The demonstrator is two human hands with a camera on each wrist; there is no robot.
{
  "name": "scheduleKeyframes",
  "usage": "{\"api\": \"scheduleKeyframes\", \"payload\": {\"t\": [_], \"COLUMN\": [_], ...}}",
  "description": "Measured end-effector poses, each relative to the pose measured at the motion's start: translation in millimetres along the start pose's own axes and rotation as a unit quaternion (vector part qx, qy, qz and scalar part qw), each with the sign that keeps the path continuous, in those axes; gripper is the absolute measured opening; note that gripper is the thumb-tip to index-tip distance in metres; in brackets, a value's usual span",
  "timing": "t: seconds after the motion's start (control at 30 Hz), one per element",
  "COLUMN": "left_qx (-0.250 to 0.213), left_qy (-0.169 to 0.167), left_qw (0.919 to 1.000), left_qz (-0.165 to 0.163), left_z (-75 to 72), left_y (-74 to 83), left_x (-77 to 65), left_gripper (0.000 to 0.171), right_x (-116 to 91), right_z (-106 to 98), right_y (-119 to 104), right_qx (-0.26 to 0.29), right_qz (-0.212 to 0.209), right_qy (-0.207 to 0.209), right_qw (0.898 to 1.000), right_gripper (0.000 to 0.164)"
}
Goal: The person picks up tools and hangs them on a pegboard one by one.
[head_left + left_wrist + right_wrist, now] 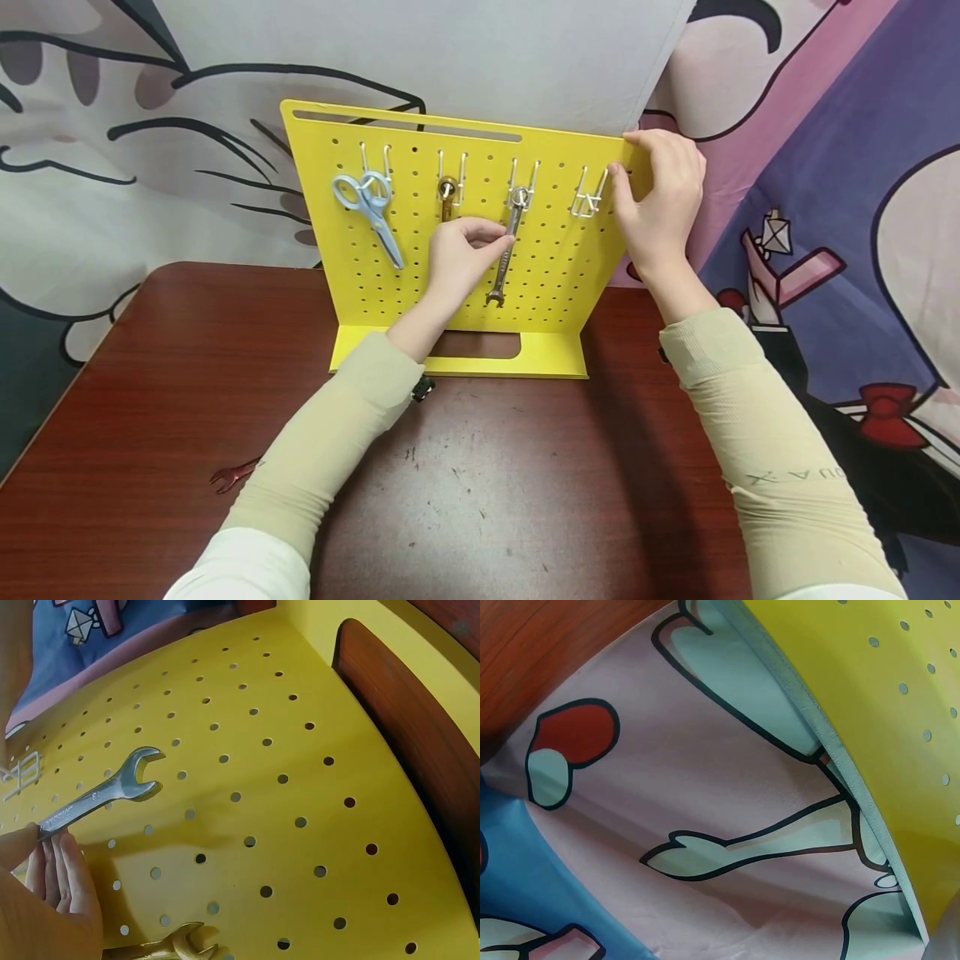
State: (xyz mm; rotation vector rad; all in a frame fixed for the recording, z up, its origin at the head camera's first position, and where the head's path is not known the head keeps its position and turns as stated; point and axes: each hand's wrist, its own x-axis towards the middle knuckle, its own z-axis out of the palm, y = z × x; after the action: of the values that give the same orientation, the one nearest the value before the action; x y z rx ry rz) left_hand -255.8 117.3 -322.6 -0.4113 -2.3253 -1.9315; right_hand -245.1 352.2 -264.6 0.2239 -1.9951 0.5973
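- Silver wrench (502, 268): hanging before the yellow pegboard (555, 233), ring end up at a white hook (513, 172), open end down, slightly tilted.
- Could, by my judgement, drop from the hook if released too early, because of a ring perhaps not fully seated; not possible to see how deep on the wire.
- Could also swing and knock against the gold wrench (447, 200), hung just to the left, if pushed sideways by the fingers.
- Shiny and metallic in look, with slim shank, small markings too fine for reading, and forked lower end.
- Pinched at the shank between thumb and fingers of the left hand (467, 258).
- Gripped at its upper right corner, the board, by the right hand (663, 187), thumb in front, fingers over the edge; could rock in case of a loose hold during a pull.
- Farther out: blue scissors (386, 240) on the leftmost hook, and a vacant hook (588, 200) near the right thumb.
- On the brown table (525, 458), partly hidden by the left sleeve (330, 450): a red wrench (232, 475), possibly brushed away by a low forearm.
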Motion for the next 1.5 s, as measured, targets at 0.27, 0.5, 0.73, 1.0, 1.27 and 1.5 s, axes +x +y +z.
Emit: {"api": "scheduleKeyframes", "payload": {"t": [0.27,0.5,0.73,1.0,1.27,1.5], "left_qx": [-0.001,-0.013,0.018,0.057,0.12,0.185], "left_qy": [-0.001,-0.02,-0.045,-0.09,-0.137,-0.162], "left_qw": [1.0,0.9995,0.9984,0.9933,0.9828,0.9685], "left_qz": [0.005,0.018,0.031,0.045,0.03,0.036], "left_z": [0.3,-4.8,-15.7,-39.0,-73.6,-103.8], "left_y": [-0.4,-3.9,-5.5,-14.3,-24.8,-39.0], "left_x": [-1.5,-5.5,-14.8,-35.3,-61.7,-86.4], "left_gripper": [0.017,0.024,0.027,0.025,0.024,0.023], "right_x": [0.6,-0.2,-0.2,-1.1,-0.8,-0.9], "right_z": [0.3,0.5,0.2,-0.3,-0.6,0.2], "right_y": [0.1,1.0,1.9,0.8,0.3,0.7], "right_qx": [0.003,0.002,-0.001,-0.003,-0.005,-0.003], "right_qz": [0.001,0.0,-0.001,-0.002,-0.002,0.0], "right_qy": [0.001,0.001,0.003,0.002,0.001,0.002], "right_qw": [1.0,1.0,1.0,1.0,1.0,1.0], "right_gripper": [0.031,0.031,0.032,0.031,0.031,0.031]}}
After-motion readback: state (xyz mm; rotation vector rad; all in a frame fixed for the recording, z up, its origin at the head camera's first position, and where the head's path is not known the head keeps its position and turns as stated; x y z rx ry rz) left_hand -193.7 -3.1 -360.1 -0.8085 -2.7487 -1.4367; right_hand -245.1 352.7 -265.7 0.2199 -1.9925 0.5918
